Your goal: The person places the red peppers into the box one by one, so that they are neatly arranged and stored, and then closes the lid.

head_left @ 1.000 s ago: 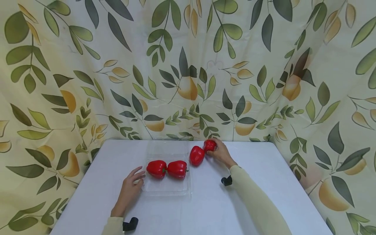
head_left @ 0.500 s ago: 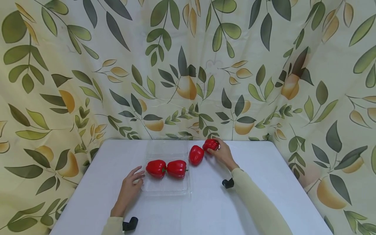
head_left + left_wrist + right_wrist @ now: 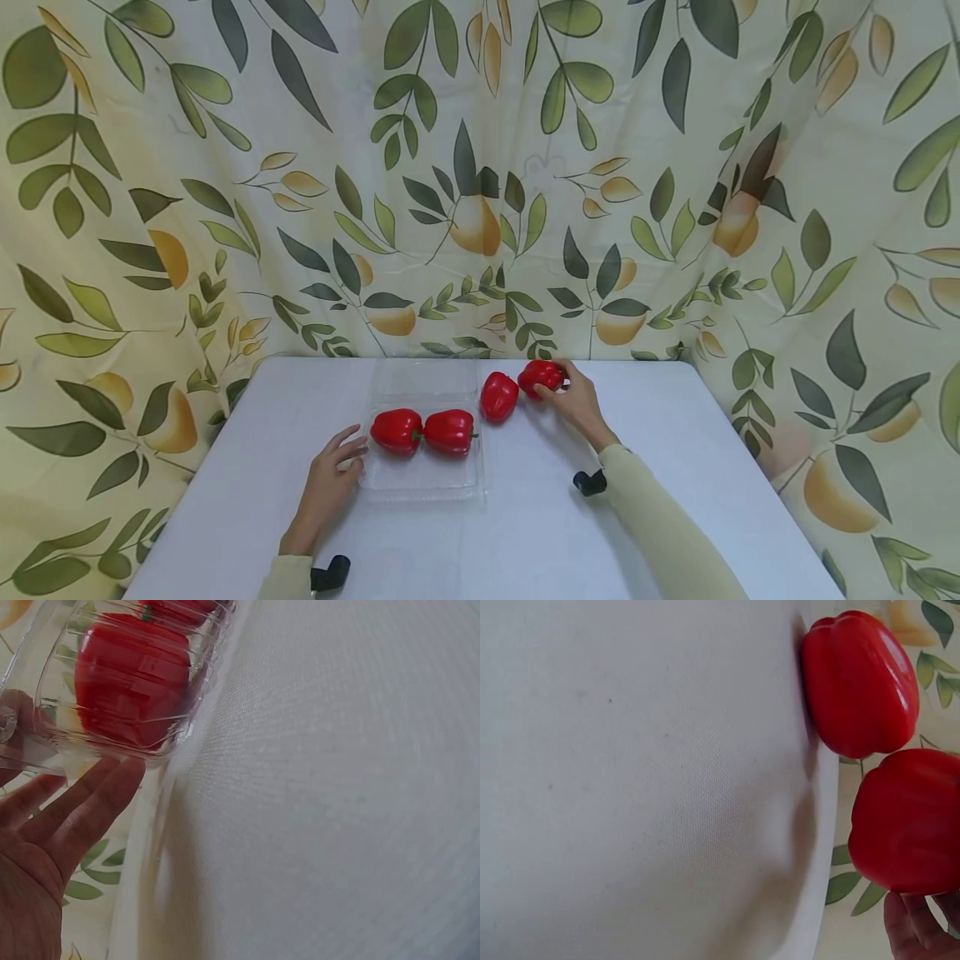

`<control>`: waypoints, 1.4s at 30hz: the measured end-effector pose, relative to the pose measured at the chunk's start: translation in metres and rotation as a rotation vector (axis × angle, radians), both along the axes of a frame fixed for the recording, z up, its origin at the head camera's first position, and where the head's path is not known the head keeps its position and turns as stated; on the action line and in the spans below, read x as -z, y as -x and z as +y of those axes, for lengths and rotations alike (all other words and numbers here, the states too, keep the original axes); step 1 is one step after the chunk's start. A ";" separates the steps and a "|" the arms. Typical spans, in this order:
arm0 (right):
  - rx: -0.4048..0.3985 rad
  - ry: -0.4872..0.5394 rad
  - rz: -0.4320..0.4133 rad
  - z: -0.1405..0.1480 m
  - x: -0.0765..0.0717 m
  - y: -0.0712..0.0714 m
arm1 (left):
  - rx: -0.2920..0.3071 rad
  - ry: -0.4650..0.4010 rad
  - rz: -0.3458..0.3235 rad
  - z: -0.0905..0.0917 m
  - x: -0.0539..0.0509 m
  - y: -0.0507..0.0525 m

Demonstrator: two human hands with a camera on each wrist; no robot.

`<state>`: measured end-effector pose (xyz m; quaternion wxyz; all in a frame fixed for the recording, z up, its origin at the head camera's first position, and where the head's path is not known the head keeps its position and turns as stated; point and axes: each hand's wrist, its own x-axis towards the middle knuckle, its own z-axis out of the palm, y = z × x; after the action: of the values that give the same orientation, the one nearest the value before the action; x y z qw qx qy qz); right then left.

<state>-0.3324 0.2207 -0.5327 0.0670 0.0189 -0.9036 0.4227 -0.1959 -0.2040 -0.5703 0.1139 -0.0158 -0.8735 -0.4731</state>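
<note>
In the head view my right hand (image 3: 581,404) grips a red bell pepper (image 3: 542,379) near the table's back edge. The right wrist view shows that bell pepper (image 3: 911,821) with fingertips against its side. Close by on its left lies another red bell pepper (image 3: 499,397) on the table. Two more red bell peppers (image 3: 396,432) lie stem to stem in a clear plastic clamshell container (image 3: 423,479), its lid folded back. My left hand (image 3: 330,475) rests at the container's left side. In the left wrist view its extended fingers (image 3: 94,810) touch the clear wall.
The white-covered table (image 3: 540,533) runs back to a leaf-and-fruit patterned curtain (image 3: 480,167), which also hangs at both sides. A black wrist-worn device (image 3: 330,573) shows at the left cuff, and another black device (image 3: 589,482) at the right.
My right hand has shifted slightly right with its bell pepper, which has turned a little and sits a bit farther from its neighbour. The left hand stays at the container.
</note>
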 end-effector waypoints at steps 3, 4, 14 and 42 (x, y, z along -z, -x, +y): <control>0.002 0.003 0.007 0.001 -0.001 -0.006 | -0.005 0.006 -0.002 0.000 0.001 0.000; 0.002 0.004 0.010 0.001 -0.002 -0.008 | -0.007 0.005 -0.004 0.000 0.001 0.000; -0.006 0.075 0.020 0.002 -0.013 -0.027 | -0.004 0.006 -0.006 -0.002 -0.001 0.000; -0.061 0.135 0.156 -0.010 -0.040 -0.065 | -0.001 0.001 0.015 0.000 0.001 0.000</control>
<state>-0.2673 0.2111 -0.4928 0.1251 0.0747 -0.8642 0.4816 -0.1957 -0.2044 -0.5716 0.1205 -0.0189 -0.8729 -0.4724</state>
